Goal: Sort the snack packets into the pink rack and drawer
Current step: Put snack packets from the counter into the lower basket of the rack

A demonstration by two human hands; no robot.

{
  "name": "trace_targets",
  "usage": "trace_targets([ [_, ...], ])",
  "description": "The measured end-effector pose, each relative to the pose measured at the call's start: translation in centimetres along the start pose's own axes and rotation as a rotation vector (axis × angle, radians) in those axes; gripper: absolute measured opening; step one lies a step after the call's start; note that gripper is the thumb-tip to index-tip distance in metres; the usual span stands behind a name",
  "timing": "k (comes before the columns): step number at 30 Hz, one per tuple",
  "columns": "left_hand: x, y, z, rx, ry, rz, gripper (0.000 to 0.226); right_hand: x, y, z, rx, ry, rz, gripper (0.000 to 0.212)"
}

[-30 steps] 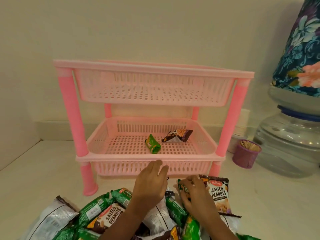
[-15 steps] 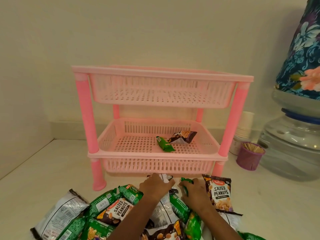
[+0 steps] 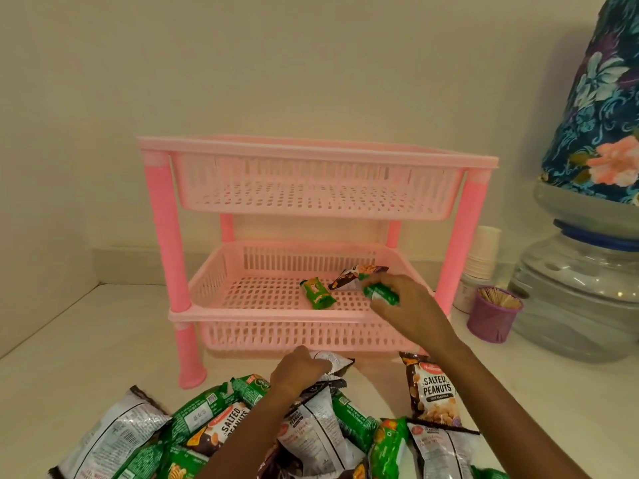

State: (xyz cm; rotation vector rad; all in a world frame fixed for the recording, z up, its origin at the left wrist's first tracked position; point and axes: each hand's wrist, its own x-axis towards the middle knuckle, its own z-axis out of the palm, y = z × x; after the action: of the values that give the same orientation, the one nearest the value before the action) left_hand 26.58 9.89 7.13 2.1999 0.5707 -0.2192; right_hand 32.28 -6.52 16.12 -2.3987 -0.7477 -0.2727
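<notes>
A two-tier pink rack (image 3: pixel 174 257) stands on the white counter against the wall. In its lower basket (image 3: pixel 269 295) lie a green packet (image 3: pixel 317 293) and a brown peanut packet (image 3: pixel 349 276). Over the right side of that basket, my right hand (image 3: pixel 404 305) holds a small green packet (image 3: pixel 380 293). At the rack's front, my left hand (image 3: pixel 297 369) grips a brown-and-white packet (image 3: pixel 333 361). A heap of green and brown salted-peanut packets (image 3: pixel 311 433) covers the near counter. The upper basket (image 3: pixel 311 188) holds nothing.
To the right of the rack stand a purple cup of toothpicks (image 3: pixel 492 314), a stack of paper cups (image 3: pixel 482 254) and a large water jar (image 3: pixel 584 288) under a floral cover (image 3: pixel 601 108). A wall corner closes the left side.
My right hand has lifted a green packet from the heap up over the lower basket. My left hand has closed on a brown-and-white packet near the rack's front.
</notes>
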Motion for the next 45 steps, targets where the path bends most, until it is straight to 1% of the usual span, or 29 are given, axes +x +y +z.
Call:
trace_targets([
  [1, -0.2, 0.1, -0.2, -0.011, -0.006, 0.011, 0.073, 1.1, 0.4, 0.2, -0.029, 0.03, 0.016, 0.033],
  [3, -0.3, 0.3, -0.3, -0.012, -0.001, 0.05, 0.06, 3.5, 1.6, 1.1, -0.09, 0.012, 0.085, 0.036],
  [4, -0.4, 0.4, -0.4, -0.001, 0.002, 0.071, 0.054, 4.5, 2.2, 1.7, -0.117, -0.03, 0.126, 0.038],
  [7, -1.0, 1.4, -0.8, 0.051, 0.006, 0.138, 0.06, 6.5, 3.9, 3.2, -0.116, -0.221, 0.235, 0.038],
  [9, -1.6, 2.2, -1.2, 0.054, 0.006, 0.184, 0.054, 7.0, 4.2, 3.9, -0.156, -0.359, 0.288, 0.038],
  [11, -2.2, 3.0, -1.7, 0.052, 0.017, 0.219, 0.046, 7.1, 3.9, 4.0, -0.174, -0.415, 0.315, 0.038],
  [13, -2.6, 3.7, -2.3, 0.054, 0.023, 0.259, 0.045, 7.0, 3.8, 4.2, -0.144, -0.409, 0.316, 0.037],
  [16, -3.6, 5.1, -3.9, 0.018, 0.009, 0.324, 0.047, 6.8, 4.2, 4.4, -0.139, -0.33, 0.325, 0.037],
  [18, -4.1, 6.0, -5.3, -0.042, 0.002, 0.363, 0.038, 6.5, 4.6, 4.5, -0.14, -0.278, 0.326, 0.034],
  [21, -4.3, 6.8, -7.5, -0.168, 0.006, 0.398, 0.016, 6.1, 4.9, 4.6, -0.165, -0.253, 0.264, 0.03],
  [22, -4.3, 6.9, -8.2, -0.221, -0.008, 0.388, 0.014, 6.0, 4.9, 4.7, -0.182, -0.228, 0.249, 0.03],
  [24, -4.1, 6.9, -9.3, -0.349, -0.013, 0.374, 0.018, 5.8, 4.9, 4.9, -0.168, -0.167, 0.28, 0.029],
  [26, -3.5, 6.9, -10.4, -0.492, 0.055, 0.367, 0.024, 5.9, 4.8, 5.1, -0.138, -0.13, 0.309, 0.029],
  [27, -3.1, 6.9, -10.8, -0.545, 0.119, 0.368, 0.021, 6.0, 4.8, 5.3, -0.133, -0.122, 0.311, 0.029],
  [28, -2.5, 6.9, -10.9, -0.549, 0.209, 0.365, 0.017, 6.0, 4.9, 5.3, -0.136, -0.113, 0.309, 0.029],
  [29, -1.7, 6.7, -10.9, -0.486, 0.312, 0.357, 0.015, 6.0, 4.9, 5.3, -0.137, -0.097, 0.312, 0.029],
  [30, -0.9, 6.4, -10.6, -0.371, 0.406, 0.342, 0.019, 6.0, 4.9, 5.3, -0.14, -0.079, 0.315, 0.029],
  [31, -0.1, 6.0, -10.2, -0.253, 0.472, 0.321, 0.027, 6.0, 5.0, 5.4, -0.143, -0.066, 0.318, 0.03],
  [32, 0.7, 5.5, -9.8, -0.166, 0.498, 0.3, 0.034, 6.0, 5.0, 5.5, -0.145, -0.057, 0.319, 0.03],
  [33, 1.5, 4.9, -9.4, -0.112, 0.496, 0.277, 0.041, 6.0, 5.0, 5.5, -0.148, -0.053, 0.32, 0.03],
  [36, 3.3, 3.5, -8.7, -0.008, 0.423, 0.19, 0.056, 6.0, 5.0, 5.6, -0.165, -0.054, 0.316, 0.031],
  [38, 4.1, 3.1, -8.4, 0.153, 0.389, 0.157, 0.062, 6.0, 5.1, 5.6, -0.172, -0.046, 0.316, 0.031],
  [41, 3.7, 2.8, -7.6, 0.447, 0.367, 0.207, 0.057, 5.9, 4.9, 5.6, -0.165, 0.003, 0.306, 0.026],
  [43, 2.6, 1.9, -6.9, 0.62, 0.459, 0.303, 0.048, 5.4, 4.5, 5.5, -0.173, 0.059, 0.285, 0.024],
  [44, 2.1, 1.2, -6.5, 0.659, 0.508, 0.362, 0.046, 5.0, 4.3, 5.4, -0.161, 0.097, 0.26, 0.023],
  [45, 1.6, 0.5, -6.2, 0.673, 0.52, 0.412, 0.046, 4.6, 4.1, 5.4, -0.13, 0.14, 0.225, 0.023],
])
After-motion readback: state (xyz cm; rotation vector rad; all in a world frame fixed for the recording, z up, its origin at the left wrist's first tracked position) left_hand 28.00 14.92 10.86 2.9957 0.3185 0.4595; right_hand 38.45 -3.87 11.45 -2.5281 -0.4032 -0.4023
